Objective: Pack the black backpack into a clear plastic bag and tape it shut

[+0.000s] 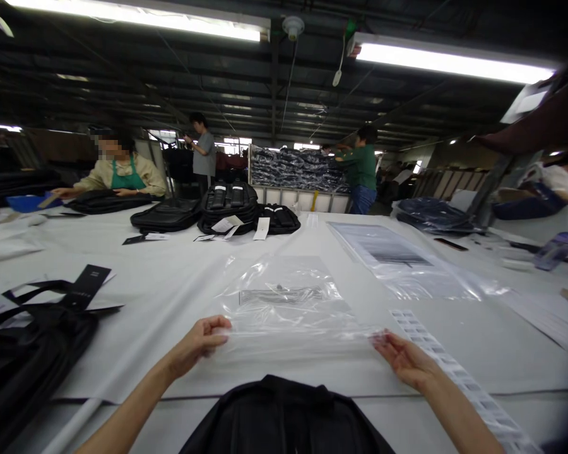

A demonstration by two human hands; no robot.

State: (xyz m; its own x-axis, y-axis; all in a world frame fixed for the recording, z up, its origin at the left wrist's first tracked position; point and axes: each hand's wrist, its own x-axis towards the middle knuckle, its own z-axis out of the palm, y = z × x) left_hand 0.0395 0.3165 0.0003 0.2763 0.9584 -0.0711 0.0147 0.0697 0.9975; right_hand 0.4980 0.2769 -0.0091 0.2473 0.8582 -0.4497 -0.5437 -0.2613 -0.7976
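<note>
A clear plastic bag (288, 302) lies flat on the white table (180, 277) in front of me. My left hand (201, 343) pinches the bag's near left corner with curled fingers. My right hand (402, 356) grips the near right corner, fingers closed on the film. A black backpack (284, 416) sits at the table's near edge, just below the bag and between my forearms.
A black bag with straps and a hang tag (23, 353) lies at the left. A stack of clear bags (397, 258) and a strip of labels (459, 378) lie at the right. Black backpacks (227, 205) stand further back. Several people work around the table.
</note>
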